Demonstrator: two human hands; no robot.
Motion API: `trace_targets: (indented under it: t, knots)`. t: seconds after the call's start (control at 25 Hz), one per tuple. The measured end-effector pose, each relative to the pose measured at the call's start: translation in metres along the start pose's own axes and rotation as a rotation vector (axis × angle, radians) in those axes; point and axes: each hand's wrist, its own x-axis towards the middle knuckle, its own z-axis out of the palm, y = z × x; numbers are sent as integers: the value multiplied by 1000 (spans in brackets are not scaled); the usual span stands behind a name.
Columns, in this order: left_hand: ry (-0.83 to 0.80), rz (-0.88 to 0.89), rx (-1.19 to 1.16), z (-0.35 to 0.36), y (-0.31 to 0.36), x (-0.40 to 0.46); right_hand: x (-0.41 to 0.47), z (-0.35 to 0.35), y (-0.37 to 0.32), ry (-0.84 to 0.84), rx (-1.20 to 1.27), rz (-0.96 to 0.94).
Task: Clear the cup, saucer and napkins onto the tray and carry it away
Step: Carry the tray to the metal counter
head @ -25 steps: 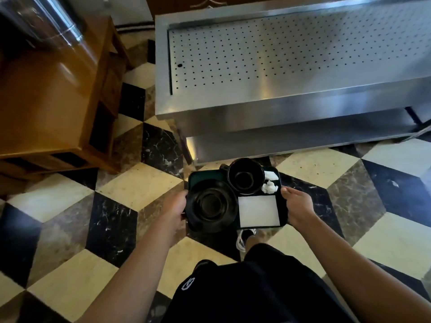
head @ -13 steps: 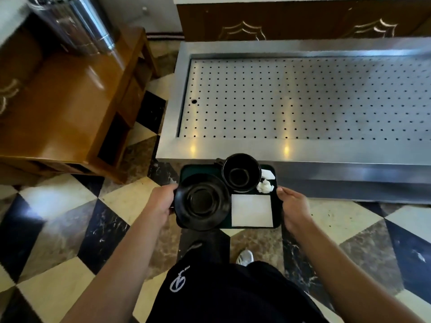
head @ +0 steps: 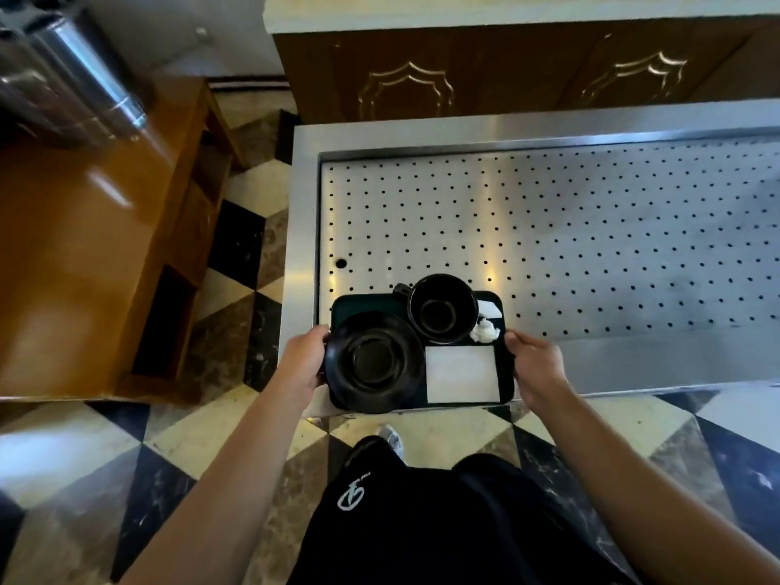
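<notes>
Hands hold a dark green tray (head: 363, 304) from both sides. The left hand (head: 301, 365) is clenched on the left short edge of the tray, and the right hand (head: 534, 367) is clenched on the right short edge, with the thumb on top of the rim. The tray is level, and it is over the near left corner of a steel tabletop (head: 591, 230) whose surface is full of small holes. I cannot tell if the tray already touches the steel or is only above it.

On the tray, a black saucer (head: 375, 361) lies at the near left, and its edge goes a little over the left rim of the tray. A black cup (head: 441, 308) stands upright at the far middle, just beside the saucer, with its handle to the left. A flat white napkin (head: 462, 373) lies at the near right. A crumpled white napkin (head: 485, 331) is at the far right, near the cup, and one more small white piece (head: 489, 308) is behind it.

A wooden cabinet (head: 84, 255) stands to the left, with shiny metal vessels (head: 71, 73) on it. The floor (head: 126, 458) has black, cream and brown tiles. The person wears black shorts (head: 443, 521) with a white logo.
</notes>
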Motion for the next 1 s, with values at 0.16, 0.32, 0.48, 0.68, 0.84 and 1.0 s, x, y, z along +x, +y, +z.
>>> trace_targets:
  t: [0.16, 0.32, 0.48, 0.68, 0.84, 1.0]
  knots:
    - [-3, -60, 26, 7, 33, 46, 40, 33, -20, 26, -43, 35]
    - [-8, -115, 27, 14, 46, 72, 66, 45, -32, -5, -62, 63]
    - [48, -170, 46, 29, 54, 85, 87, 55, -41, 7, -106, 125]
    - [63, -197, 63, 40, 55, 103, 109, 58, -38, -2, -153, 162]
    - [80, -216, 77, 44, 51, 108, 118, 58, -32, -11, -216, 147]
    - [93, -241, 96, 44, 45, 112, 120, 57, -31, -15, -213, 165]
